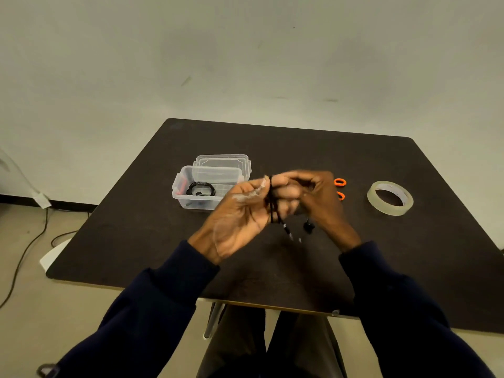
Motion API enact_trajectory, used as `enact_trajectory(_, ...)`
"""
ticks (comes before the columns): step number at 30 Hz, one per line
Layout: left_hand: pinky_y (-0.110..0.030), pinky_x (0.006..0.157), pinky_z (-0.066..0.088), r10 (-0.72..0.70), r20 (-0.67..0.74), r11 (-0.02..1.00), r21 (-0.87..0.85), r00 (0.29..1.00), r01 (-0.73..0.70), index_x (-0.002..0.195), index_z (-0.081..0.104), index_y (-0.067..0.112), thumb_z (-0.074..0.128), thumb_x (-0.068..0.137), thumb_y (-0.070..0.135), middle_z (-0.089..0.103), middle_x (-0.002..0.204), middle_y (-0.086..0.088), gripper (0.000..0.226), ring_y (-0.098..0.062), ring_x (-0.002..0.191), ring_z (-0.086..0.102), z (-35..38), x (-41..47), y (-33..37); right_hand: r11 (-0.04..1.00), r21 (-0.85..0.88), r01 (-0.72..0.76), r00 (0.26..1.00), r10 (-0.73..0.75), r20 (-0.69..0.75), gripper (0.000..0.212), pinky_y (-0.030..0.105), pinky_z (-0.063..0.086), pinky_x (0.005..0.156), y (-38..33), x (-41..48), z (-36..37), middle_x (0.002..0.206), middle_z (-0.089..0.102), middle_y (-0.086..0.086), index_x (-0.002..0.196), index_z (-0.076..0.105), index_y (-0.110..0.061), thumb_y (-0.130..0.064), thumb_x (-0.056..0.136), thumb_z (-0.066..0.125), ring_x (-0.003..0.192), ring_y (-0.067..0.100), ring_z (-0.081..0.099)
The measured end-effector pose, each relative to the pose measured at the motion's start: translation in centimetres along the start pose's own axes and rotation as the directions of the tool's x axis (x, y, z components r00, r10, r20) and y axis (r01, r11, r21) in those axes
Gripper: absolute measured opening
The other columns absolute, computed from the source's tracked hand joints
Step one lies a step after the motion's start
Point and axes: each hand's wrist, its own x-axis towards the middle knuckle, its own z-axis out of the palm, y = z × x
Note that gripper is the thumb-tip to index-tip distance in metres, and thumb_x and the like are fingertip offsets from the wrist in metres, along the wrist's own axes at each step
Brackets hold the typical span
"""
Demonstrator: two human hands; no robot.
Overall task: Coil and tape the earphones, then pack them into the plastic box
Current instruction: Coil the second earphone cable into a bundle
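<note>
Black earphones (273, 207) are wound around the fingers of my left hand (240, 216), held above the middle of the dark table (381, 255). My right hand (316, 197) pinches the cable close beside it; both hands are blurred. An earbud and the plug dangle below the hands. The clear plastic box (191, 199) stands open to the left of my hands, with a coiled black cable (201, 189) inside it. A roll of clear tape (390, 197) lies on the table at the right.
The box's clear lid (222, 160) lies just behind the box. Orange scissor handles (339, 188) show past my right hand, with the rest hidden. Cables run over the floor at the left, beside a white base.
</note>
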Motion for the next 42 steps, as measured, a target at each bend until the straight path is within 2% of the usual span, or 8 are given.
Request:
enact_trajectory(3, -0.056, 0.120, 0.035, 0.138, 0.096, 0.987, -0.097, 0.986, -0.129, 0.117, 0.056, -0.002, 0.028, 0.108, 0.010, 0.049, 0.147, -0.035, 0.032, -0.045, 0.136, 0.053, 0.2, 1.1, 1.4, 0.998, -0.049, -0.043, 0.995, 0.047, 0.093, 0.025, 0.020, 0.039, 0.052, 0.9, -1.9, 1.9, 0.062, 0.071, 0.000, 0.075, 0.075, -0.013, -0.013, 0.096, 0.062, 0.053, 0.002, 0.053)
enact_trajectory(6, -0.056, 0.124, 0.028, 0.222, 0.013, 0.975, 0.002, 0.975, -0.222, 0.128, 0.053, -0.002, 0.029, 0.109, 0.010, 0.040, 0.156, -0.032, 0.033, -0.044, 0.145, 0.043, -1.1, 2.6, 1.8, 0.996, -0.076, -0.051, 0.981, 0.064, 0.181, 0.020, 0.017, 0.036, 0.050, 0.6, -3.4, 3.0, 0.062, 0.070, -0.003, 0.099, 0.079, -0.020, -0.015, 0.103, 0.060, 0.047, 0.002, 0.048)
enact_trajectory(11, -0.055, 0.117, 0.041, 0.302, -0.236, 0.902, 0.385, 0.924, -0.196, 0.123, 0.063, -0.003, 0.032, 0.112, 0.008, 0.064, 0.137, -0.023, 0.034, -0.036, 0.129, 0.062, -3.3, 3.7, 0.1, 0.935, -0.325, 0.143, 0.945, -0.031, 0.325, 0.025, 0.027, 0.050, 0.060, -0.6, -4.6, 1.4, 0.067, 0.067, -0.009, 0.097, 0.076, -0.014, -0.027, 0.105, 0.056, 0.061, 0.009, 0.064)
enact_trajectory(19, -0.037, 0.082, 0.061, 0.301, -0.181, 0.522, 0.853, 0.936, -0.003, 0.098, 0.070, 0.008, 0.042, 0.110, 0.008, 0.077, 0.088, -0.008, 0.031, -0.016, 0.079, 0.074, -2.6, 2.8, -2.2, 0.702, -0.617, 0.357, 0.927, -0.184, 0.327, 0.017, 0.044, 0.053, 0.064, -2.9, -2.6, -1.8, 0.083, 0.069, -0.006, 0.091, 0.076, -0.024, -0.026, 0.096, 0.061, 0.075, 0.015, 0.064)
enact_trajectory(28, -0.019, 0.050, 0.035, -0.144, -0.185, 0.957, 0.226, 0.972, 0.184, 0.087, 0.065, 0.007, 0.038, 0.112, 0.027, 0.033, 0.059, 0.004, 0.043, -0.003, 0.048, 0.025, -1.3, 1.0, -1.9, 0.785, -0.479, 0.392, 0.917, -0.377, 0.133, 0.010, 0.030, 0.056, 0.074, -1.8, 1.4, -3.6, 0.091, 0.076, -0.001, 0.099, 0.080, -0.010, -0.016, 0.095, 0.072, 0.082, 0.011, 0.070)
enact_trajectory(32, -0.013, 0.049, 0.041, -0.125, -0.076, 0.992, -0.023, 0.989, 0.124, 0.089, 0.059, 0.010, 0.029, 0.113, 0.015, 0.053, 0.068, 0.000, 0.039, 0.000, 0.045, 0.033, -1.1, 0.4, -1.3, 0.971, -0.213, 0.110, 0.992, -0.121, -0.035, 0.010, 0.036, 0.058, 0.069, -0.1, 1.4, -2.4, 0.084, 0.077, 0.007, 0.096, 0.080, -0.009, -0.011, 0.096, 0.070, 0.075, 0.021, 0.072)
enact_trajectory(36, -0.032, 0.081, 0.063, 0.057, -0.076, 0.996, -0.068, 0.995, -0.063, 0.095, 0.054, 0.005, 0.028, 0.111, 0.007, 0.075, 0.105, -0.020, 0.030, -0.021, 0.084, 0.076, 0.0, 1.0, -0.5, 0.998, -0.063, -0.002, 0.999, 0.005, 0.040, 0.021, 0.031, 0.052, 0.064, 1.7, -0.8, 0.5, 0.072, 0.074, -0.004, 0.077, 0.075, -0.021, -0.009, 0.093, 0.066, 0.067, 0.010, 0.066)
enact_trajectory(42, -0.056, 0.121, 0.035, 0.238, -0.077, 0.971, -0.003, 0.968, -0.239, 0.116, 0.056, -0.002, 0.034, 0.109, 0.008, 0.050, 0.147, -0.033, 0.025, -0.046, 0.139, 0.050, -1.3, 3.2, 0.3, 0.985, -0.175, -0.011, 0.991, 0.034, 0.131, 0.024, 0.019, 0.037, 0.054, 1.3, -4.3, 2.9, 0.058, 0.065, -0.012, 0.088, 0.077, -0.024, -0.013, 0.102, 0.060, 0.049, 0.003, 0.051)
